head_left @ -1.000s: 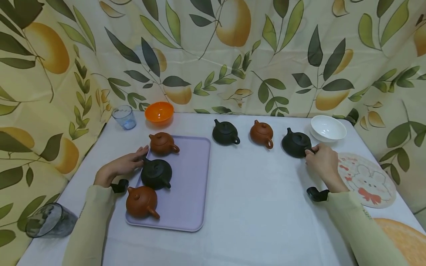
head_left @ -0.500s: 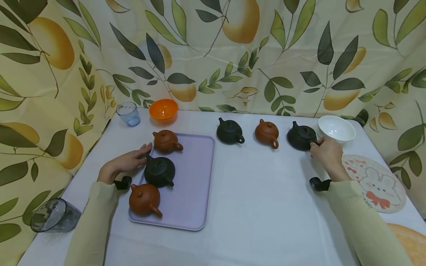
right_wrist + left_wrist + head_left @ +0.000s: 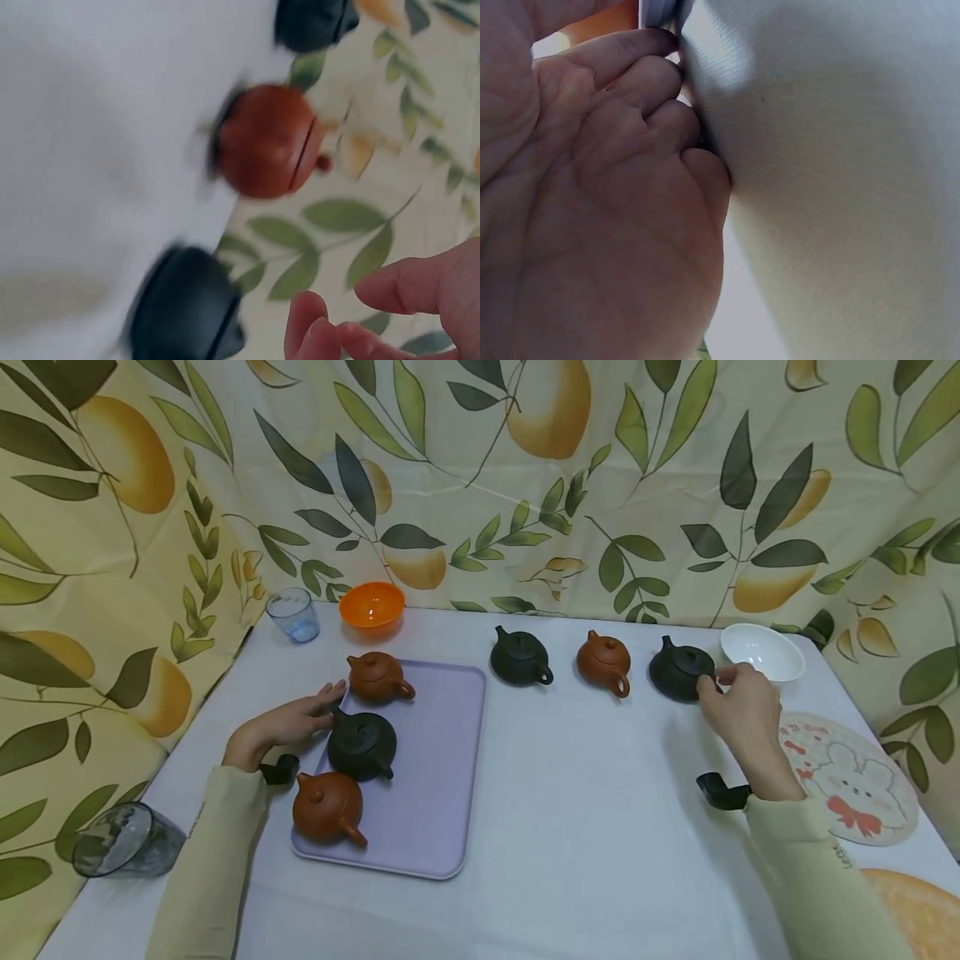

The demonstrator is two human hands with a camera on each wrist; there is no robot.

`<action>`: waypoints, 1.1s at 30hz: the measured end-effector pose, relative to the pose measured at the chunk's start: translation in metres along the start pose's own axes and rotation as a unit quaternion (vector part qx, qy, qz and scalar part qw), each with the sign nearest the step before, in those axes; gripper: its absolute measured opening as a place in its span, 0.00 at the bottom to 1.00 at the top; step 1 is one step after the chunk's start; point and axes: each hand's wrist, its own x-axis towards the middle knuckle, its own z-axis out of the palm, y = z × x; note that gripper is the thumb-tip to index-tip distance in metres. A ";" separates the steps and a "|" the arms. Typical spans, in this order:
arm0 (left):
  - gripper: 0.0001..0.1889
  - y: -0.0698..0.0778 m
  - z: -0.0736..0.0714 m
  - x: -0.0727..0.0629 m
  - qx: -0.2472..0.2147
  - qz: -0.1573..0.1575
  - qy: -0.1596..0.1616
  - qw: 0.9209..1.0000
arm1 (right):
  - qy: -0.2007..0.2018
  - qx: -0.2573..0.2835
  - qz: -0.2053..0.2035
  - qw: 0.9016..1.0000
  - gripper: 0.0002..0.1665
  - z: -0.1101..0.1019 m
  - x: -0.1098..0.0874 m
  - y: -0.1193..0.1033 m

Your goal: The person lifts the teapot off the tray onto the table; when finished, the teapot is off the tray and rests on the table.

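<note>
My right hand (image 3: pixel 742 714) is just right of a dark teapot (image 3: pixel 679 672), beside its handle. In the right wrist view, its thumb (image 3: pixel 401 285) and fingers are apart with nothing between them. At the left edge of a lilac tray (image 3: pixel 427 760), my left hand (image 3: pixel 281 727) rests with its fingers extended, next to the spout of another dark teapot (image 3: pixel 362 745). In the left wrist view, its fingertips lie by the tray's rim. Two reddish-brown teapots, one (image 3: pixel 375 677) behind and one (image 3: pixel 327 807) in front of that dark one, also stand on the tray.
A dark teapot (image 3: pixel 519 656) and a reddish-brown one (image 3: pixel 603 660) stand along the back. A white bowl (image 3: pixel 763 652), a bunny mat (image 3: pixel 851 777) and an orange mat (image 3: pixel 918 910) lie right; an orange bowl (image 3: pixel 372 608), a blue glass (image 3: pixel 293 617) and a grey glass (image 3: pixel 131 841) left.
The right-hand dark teapot has moved back toward the wall, into line with the other two. The right thumb and fingers have let go of its handle. My left hand has stayed at the tray.
</note>
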 end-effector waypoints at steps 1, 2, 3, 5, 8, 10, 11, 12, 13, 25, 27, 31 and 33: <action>0.32 0.000 0.000 0.000 0.000 -0.001 0.000 1.000 | 0.002 0.002 -0.013 1.000 0.28 0.001 -0.006 -0.008; 0.32 0.000 0.000 0.000 -0.001 -0.001 0.001 1.000 | 0.002 0.006 -0.027 1.000 0.27 0.003 -0.012 -0.017; 0.32 0.000 0.000 -0.001 -0.001 -0.001 0.001 1.000 | 0.005 0.008 -0.041 0.999 0.26 0.007 -0.019 -0.025; 0.32 -0.001 -0.001 0.000 0.001 0.002 0.000 1.000 | -0.001 0.011 -0.066 0.998 0.24 0.014 -0.033 -0.043; 0.32 -0.002 -0.001 0.000 0.006 0.003 -0.002 1.000 | -0.026 0.016 -0.115 0.993 0.21 0.029 -0.058 -0.070; 0.33 -0.002 -0.002 0.001 0.007 0.004 -0.003 1.000 | -0.049 0.024 -0.149 0.987 0.19 0.039 -0.075 -0.089; 0.33 -0.002 -0.002 0.000 0.006 0.005 -0.004 1.000 | -0.061 0.029 -0.164 0.984 0.18 0.045 -0.083 -0.098; 0.33 -0.002 -0.002 0.000 0.004 0.005 -0.005 1.000 | -0.071 0.035 -0.177 0.981 0.17 0.050 -0.090 -0.106; 0.33 -0.001 -0.002 0.000 0.003 0.006 -0.005 1.000 | -0.078 0.041 -0.189 0.978 0.17 0.056 -0.098 -0.114; 0.33 0.003 0.003 0.004 -0.004 -0.009 -0.015 1.000 | -0.175 0.111 -0.357 0.911 0.06 0.120 -0.182 -0.188; 0.33 0.002 0.003 0.004 0.001 -0.013 -0.014 1.000 | -0.200 0.110 -0.372 0.900 0.06 0.128 -0.189 -0.196; 0.33 0.000 0.002 0.002 0.011 -0.002 -0.004 1.000 | -0.238 0.106 -0.394 0.881 0.04 0.145 -0.200 -0.212; 0.32 0.000 0.001 0.001 0.009 0.004 -0.001 1.000 | -0.255 0.102 -0.405 0.872 0.05 0.154 -0.205 -0.219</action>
